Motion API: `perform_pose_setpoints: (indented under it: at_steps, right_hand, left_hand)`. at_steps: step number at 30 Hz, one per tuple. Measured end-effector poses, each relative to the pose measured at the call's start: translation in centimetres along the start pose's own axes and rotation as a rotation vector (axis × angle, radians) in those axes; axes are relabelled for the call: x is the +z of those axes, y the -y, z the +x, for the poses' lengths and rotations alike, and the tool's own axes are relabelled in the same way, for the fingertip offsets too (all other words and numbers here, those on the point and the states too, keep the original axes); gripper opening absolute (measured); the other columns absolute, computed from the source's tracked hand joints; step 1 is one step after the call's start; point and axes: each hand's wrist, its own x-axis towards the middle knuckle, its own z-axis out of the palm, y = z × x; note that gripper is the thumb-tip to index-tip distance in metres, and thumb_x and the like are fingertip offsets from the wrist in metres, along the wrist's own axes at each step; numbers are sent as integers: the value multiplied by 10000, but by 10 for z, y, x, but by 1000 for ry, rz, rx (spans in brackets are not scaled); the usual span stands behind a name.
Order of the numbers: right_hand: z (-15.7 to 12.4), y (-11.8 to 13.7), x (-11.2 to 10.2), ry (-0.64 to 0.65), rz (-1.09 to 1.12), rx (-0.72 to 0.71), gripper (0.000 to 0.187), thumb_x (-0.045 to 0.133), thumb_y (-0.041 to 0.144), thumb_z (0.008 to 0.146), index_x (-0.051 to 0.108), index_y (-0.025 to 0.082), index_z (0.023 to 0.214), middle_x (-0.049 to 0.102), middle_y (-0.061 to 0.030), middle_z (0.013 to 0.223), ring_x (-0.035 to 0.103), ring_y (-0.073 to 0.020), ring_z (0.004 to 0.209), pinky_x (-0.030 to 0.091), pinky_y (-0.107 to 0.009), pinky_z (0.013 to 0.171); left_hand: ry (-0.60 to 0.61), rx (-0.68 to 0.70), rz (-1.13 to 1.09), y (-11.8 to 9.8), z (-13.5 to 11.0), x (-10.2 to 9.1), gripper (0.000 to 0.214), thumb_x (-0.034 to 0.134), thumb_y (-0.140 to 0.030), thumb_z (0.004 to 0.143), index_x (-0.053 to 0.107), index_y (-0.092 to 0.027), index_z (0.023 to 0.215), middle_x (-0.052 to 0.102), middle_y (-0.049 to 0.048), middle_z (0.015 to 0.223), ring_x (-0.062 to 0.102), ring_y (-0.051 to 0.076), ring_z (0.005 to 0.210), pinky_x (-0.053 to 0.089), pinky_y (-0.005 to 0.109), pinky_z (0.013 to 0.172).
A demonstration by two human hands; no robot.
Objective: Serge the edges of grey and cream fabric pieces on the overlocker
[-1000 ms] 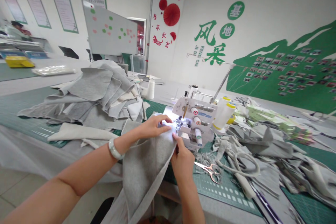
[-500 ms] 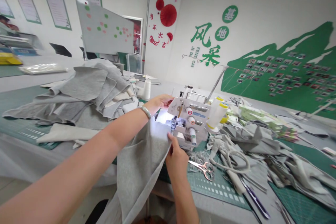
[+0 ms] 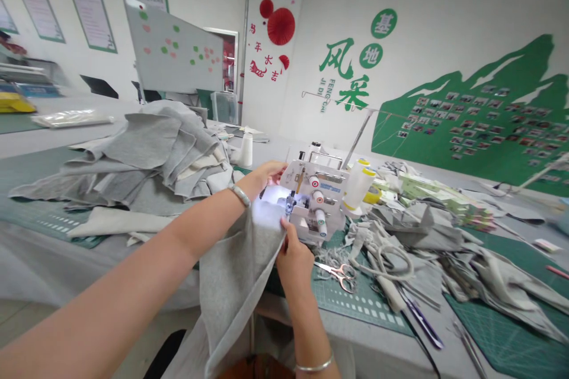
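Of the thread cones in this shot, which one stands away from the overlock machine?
The plain white cone, standing alone just past the grey fabric heap. The other cones, banded yellow, sit together beside the overlock machine.

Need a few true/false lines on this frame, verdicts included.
1. The right hand pinches the edge of the grey knit fabric in front of the overlock machine. True.
2. The left hand grips the scissors. False: the scissors lie on the green cutting mat, and the left hand is at the machine's left side.
3. The overlock machine is black. False: it is white.
4. Each wrist wears a bangle. True.
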Motion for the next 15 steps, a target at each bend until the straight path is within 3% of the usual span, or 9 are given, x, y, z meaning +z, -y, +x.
perform_pose_setpoints:
  at_steps: [2, 4, 6, 8, 10, 12, 15]
  right_hand:
    - [-1, 1, -1, 23, -7, 12, 419, 467, 185, 898, 551, 314, 1288, 719, -20, 694, 679, -195, 632, 307, -220, 509]
    - [-2, 2, -2, 46, -6, 28, 437, 460, 184, 898, 529, 317, 1309, 718, -24, 702, 678, -202, 641, 309, -225, 515]
    - [-3, 3, -3, 59, 10, 43, 455, 453, 186, 898, 507, 327, 1326, 718, -24, 720, 678, -206, 653, 316, -230, 524]
    - [-4, 4, -5, 66, 30, 53, 463, 448, 196, 899, 490, 338, 1338, 718, -24, 741, 678, -208, 674, 328, -233, 536]
    - [-5, 4, -7, 68, 44, 65, 459, 440, 206, 901, 490, 337, 1338, 713, -25, 746, 676, -208, 694, 342, -235, 552]
    - [-6, 5, -10, 77, 69, 69, 451, 437, 216, 900, 497, 334, 1331, 710, -24, 760, 675, -208, 716, 358, -240, 570]
    - [-6, 5, -13, 96, 123, 63, 449, 443, 223, 892, 498, 337, 1323, 710, -18, 796, 671, -206, 755, 382, -246, 604]
  left_hand:
    - [-114, 34, 64, 1, -13, -8, 150, 585, -223, 760, 567, -145, 633, 537, -7, 526, 502, 121, 520, 412, 247, 549]
    - [-206, 86, 123, 2, -40, -17, 94, 543, -172, 771, 579, -148, 687, 562, -5, 611, 507, 114, 580, 415, 243, 606]
    - [-232, 191, 212, 6, -83, -26, 61, 547, -141, 764, 606, -152, 751, 595, 5, 710, 526, 118, 669, 421, 244, 680]
    - [-196, 455, 441, 14, -135, -32, 102, 524, -172, 811, 623, -157, 830, 606, 21, 785, 540, 133, 733, 430, 259, 729]
    - [-200, 553, 568, 29, -187, -40, 133, 477, -190, 861, 606, -160, 858, 604, 35, 813, 553, 146, 757, 443, 267, 724]
    - [-154, 546, 728, 50, -229, -52, 147, 471, -206, 878, 603, -176, 936, 626, 54, 886, 579, 175, 845, 455, 302, 794]
    - [-307, 399, 1036, 80, -258, -78, 303, 504, -245, 874, 560, -206, 1169, 610, 93, 1120, 538, 256, 1070, 405, 417, 938]
